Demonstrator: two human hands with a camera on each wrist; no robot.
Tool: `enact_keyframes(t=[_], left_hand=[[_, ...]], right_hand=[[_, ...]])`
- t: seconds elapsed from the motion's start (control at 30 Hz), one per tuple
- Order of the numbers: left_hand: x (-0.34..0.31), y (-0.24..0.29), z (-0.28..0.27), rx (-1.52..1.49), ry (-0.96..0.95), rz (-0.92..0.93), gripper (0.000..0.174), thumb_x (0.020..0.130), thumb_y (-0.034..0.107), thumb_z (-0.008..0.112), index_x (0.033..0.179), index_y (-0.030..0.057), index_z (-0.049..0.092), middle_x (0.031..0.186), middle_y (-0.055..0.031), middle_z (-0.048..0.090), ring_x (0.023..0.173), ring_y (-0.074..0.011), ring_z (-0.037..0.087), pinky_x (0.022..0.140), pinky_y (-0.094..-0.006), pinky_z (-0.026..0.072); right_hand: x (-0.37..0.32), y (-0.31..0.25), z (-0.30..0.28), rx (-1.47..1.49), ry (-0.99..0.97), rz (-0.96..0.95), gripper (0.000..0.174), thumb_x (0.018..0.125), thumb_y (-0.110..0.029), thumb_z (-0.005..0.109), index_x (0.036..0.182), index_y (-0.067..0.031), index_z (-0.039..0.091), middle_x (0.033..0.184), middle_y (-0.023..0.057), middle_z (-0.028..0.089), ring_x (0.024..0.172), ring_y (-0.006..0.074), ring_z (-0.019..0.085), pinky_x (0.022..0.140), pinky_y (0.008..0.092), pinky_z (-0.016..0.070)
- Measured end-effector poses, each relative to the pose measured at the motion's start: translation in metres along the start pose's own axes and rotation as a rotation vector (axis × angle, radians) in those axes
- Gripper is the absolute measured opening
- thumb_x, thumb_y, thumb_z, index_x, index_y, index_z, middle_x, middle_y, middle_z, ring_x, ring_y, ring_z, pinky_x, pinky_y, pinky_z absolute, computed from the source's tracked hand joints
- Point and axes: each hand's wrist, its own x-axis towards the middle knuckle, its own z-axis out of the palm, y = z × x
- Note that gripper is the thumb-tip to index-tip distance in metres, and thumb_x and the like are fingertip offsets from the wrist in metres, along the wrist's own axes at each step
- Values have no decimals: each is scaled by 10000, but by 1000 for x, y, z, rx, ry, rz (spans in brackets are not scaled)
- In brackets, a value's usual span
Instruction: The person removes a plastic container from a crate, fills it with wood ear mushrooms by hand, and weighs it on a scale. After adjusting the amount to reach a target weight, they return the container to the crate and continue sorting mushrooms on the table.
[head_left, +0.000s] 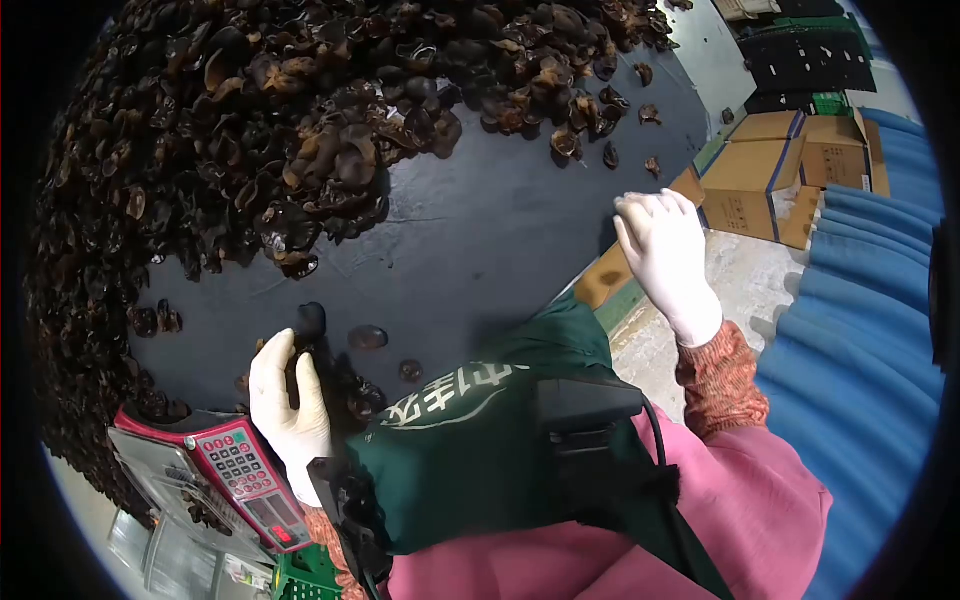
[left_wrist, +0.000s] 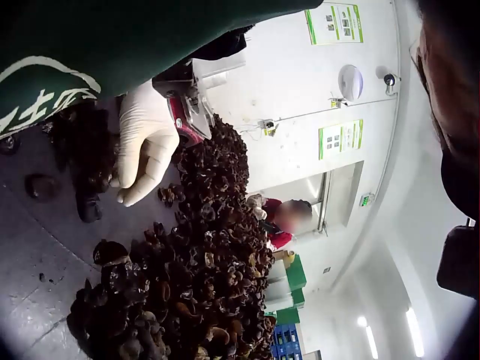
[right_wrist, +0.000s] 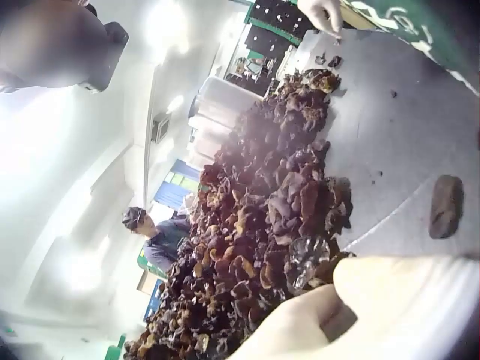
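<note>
Head view: left hand point(head_left: 287, 405) gaped slackly beside dark fungus piece point(head_left: 312, 318); right hand's point(head_left: 668, 255) fingers bent, grip undeterminable. Left wrist view alone showed red-clad person point(left_wrist: 280, 239) beyond heap point(left_wrist: 210, 262).

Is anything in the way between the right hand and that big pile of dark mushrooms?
Nothing visible blocks it. Between the right hand and the pile are just tabletop and a few loose pieces.
</note>
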Motion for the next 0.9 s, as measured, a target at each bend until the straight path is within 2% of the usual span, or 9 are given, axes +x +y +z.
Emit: enact_keyframes(t=[0.1,0.27,0.3,0.33,0.4,0.57,0.67,0.8,0.9], left_hand=[[3,6,-5,-24,-40,-9,310,946,-9,714,1251,44,711,1197,-107,716,1079,-246,685,1000,-358,527],[-4,3,-17,-4,0,-30,318,930,6,725,1246,43,717,1200,-123,725,1116,-293,683,1030,-403,522],[-7,1,-17,-23,17,-61,313,934,4,720,1245,41,718,1196,-124,725,1109,-291,685,1027,-399,523],[-11,-1,-18,-42,26,-91,308,938,3,716,1244,38,719,1192,-126,726,1102,-290,687,1024,-395,525],[-15,-1,-17,-88,30,-119,299,948,-11,703,1243,35,718,1182,-114,723,1075,-256,689,1005,-367,529],[-5,12,-10,-128,7,-121,303,953,-50,683,1245,29,711,1133,-84,711,1047,-191,681,995,-323,519],[0,10,-13,-98,18,-72,297,955,-43,686,1243,25,707,1149,-93,706,1066,-205,681,1002,-325,514],[1,2,-15,-88,19,-127,298,975,-17,667,1269,24,696,1192,-109,701,1093,-219,681,1012,-329,512],[0,1,-12,-76,21,-142,316,979,6,669,1294,20,685,1241,-124,697,1146,-244,674,1041,-343,501]], right_hand=[[40,-22,12,83,184,88,319,892,-229,774,1175,-100,701,1075,58,714,927,244,676,804,374,519],[74,-21,67,302,326,136,231,919,-178,743,1136,-100,734,915,87,708,778,280,685,710,363,537],[75,-25,68,646,344,219,178,968,-155,713,1113,-54,742,880,75,737,701,207,690,684,312,547],[77,-37,51,1100,130,469,194,1018,-162,676,1122,-9,735,926,42,753,742,105,681,707,262,548],[81,-49,27,1388,-141,529,225,1039,-170,663,1145,16,729,928,21,732,748,67,638,707,228,529],[88,-97,14,1867,-372,526,245,1053,-208,639,1143,12,698,992,58,725,833,127,649,750,275,508],[91,-128,6,1778,-492,422,238,1053,-187,625,1141,23,694,1006,66,735,860,128,659,768,286,529],[94,-175,-16,1409,-774,-79,285,1008,-179,644,1242,-29,708,1091,147,755,931,203,726,863,347,566],[113,-188,28,989,151,-429,359,952,-162,662,1298,-71,691,1279,167,701,1181,352,641,1046,468,480]])
